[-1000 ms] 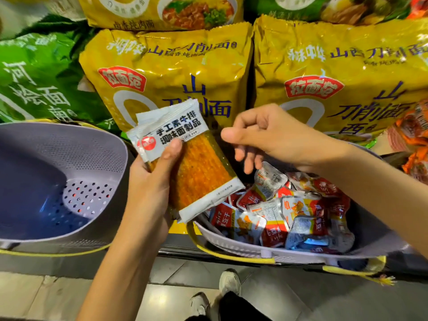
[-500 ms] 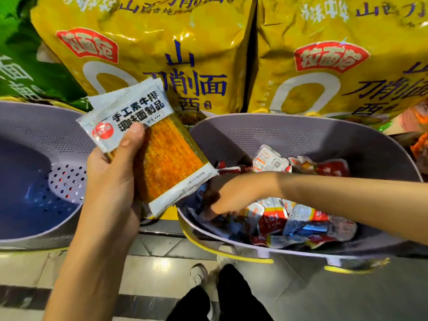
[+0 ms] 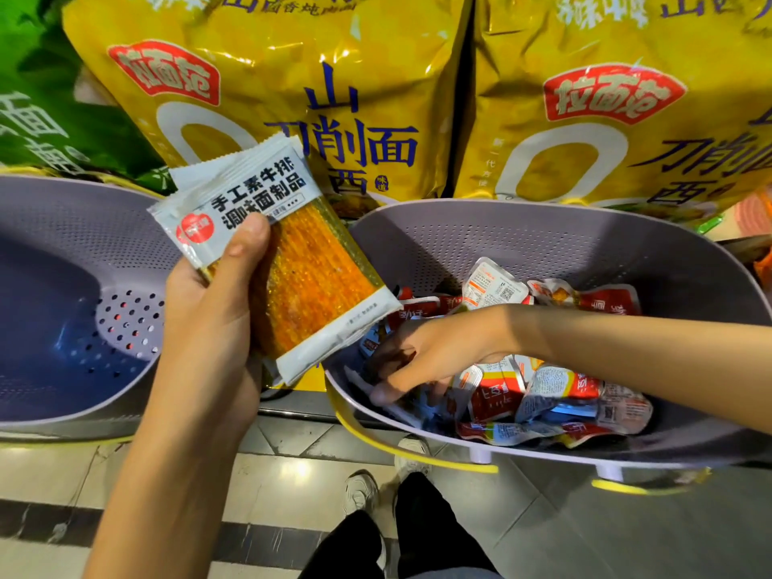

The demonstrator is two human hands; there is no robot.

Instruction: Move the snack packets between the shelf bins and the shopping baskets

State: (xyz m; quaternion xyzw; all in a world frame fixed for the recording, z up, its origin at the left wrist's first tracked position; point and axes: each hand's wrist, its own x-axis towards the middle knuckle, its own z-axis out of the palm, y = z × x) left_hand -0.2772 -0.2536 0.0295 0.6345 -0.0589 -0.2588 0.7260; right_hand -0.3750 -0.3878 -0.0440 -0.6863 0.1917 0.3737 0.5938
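At the right basket's near-left corner the right grip digs among small packets, its hold unclear, while the left grip clasps orange packets; most look left to move.

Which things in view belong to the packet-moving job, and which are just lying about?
Job: left hand gripping orange packets; right hand reaching among small red packets in right basket; left basket.
Lying about: yellow noodle bags; green bag.

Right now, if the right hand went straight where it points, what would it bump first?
Probably the small packets beneath the right hand, then the near wall of the basket; depth unclear.
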